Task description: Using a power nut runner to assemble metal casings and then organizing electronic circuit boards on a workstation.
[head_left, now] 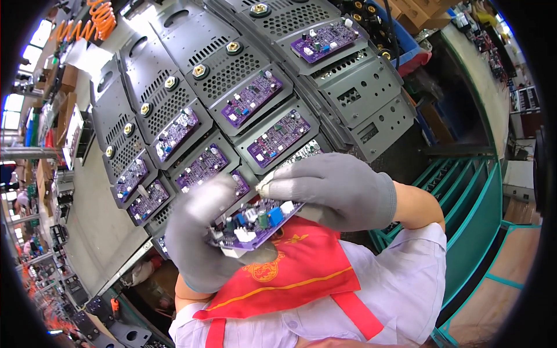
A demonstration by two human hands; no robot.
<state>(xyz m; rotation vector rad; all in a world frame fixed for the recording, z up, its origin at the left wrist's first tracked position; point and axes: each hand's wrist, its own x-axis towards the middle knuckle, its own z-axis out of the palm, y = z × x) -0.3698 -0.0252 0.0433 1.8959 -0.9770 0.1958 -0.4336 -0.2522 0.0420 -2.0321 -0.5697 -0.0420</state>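
A purple circuit board [258,226] with blue, green and white components is held tilted in front of my chest. My left hand [200,238], in a grey glove, is closed around the board's left end, its fingers slightly blurred. At the board's far and right edge, my right hand [336,188], gloved too, has its fingers pressed together and bent over it. The right thumb is partly hidden behind the board. Just beyond my hands, another purple board [279,138] lies on a grey perforated metal plate [232,75].
Several grey metal plates with brass fittings [200,71] and purple boards cover the workbench [87,203]. A blue bin [409,46] of dark round parts is at the far right. Close on my right stands a green slotted rack [473,214]. An orange coiled hose [101,20] hangs far left.
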